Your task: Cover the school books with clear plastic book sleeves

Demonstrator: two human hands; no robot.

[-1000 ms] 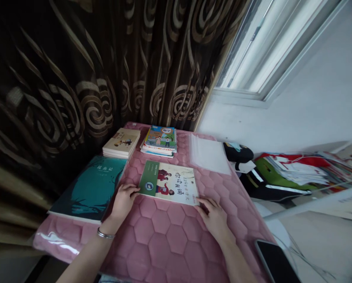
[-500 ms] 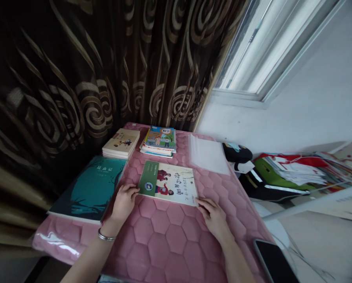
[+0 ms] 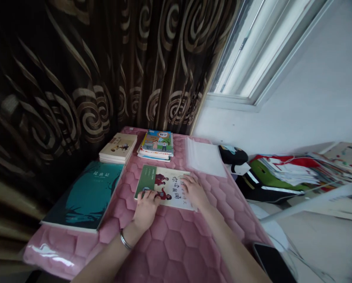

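Observation:
A paperback book [image 3: 165, 179] lies flat on the pink quilted table cover [image 3: 176, 239], its cover green on the left and cream on the right, with drawn figures and large characters. My left hand [image 3: 146, 209] touches the lower left part of the cover, fingers slightly bent and apart. Across the right part of the same book rests my right hand [image 3: 194, 191], fingers stretched out over the printed title. Neither hand lifts the book. To the left is a large teal book [image 3: 89, 194].
Behind the book are a stack of beige booklets [image 3: 119, 147] and a pile of colourful textbooks [image 3: 157, 143]. Clear plastic sleeves [image 3: 205, 156] lie at the back right. A phone [image 3: 271, 261] is at the right edge, near a bag [image 3: 264, 177] with papers.
Both hands have moved from the book's lower corners onto its cover, the left rightwards and the right up and leftwards. The view has shifted slightly; the book stays flat.

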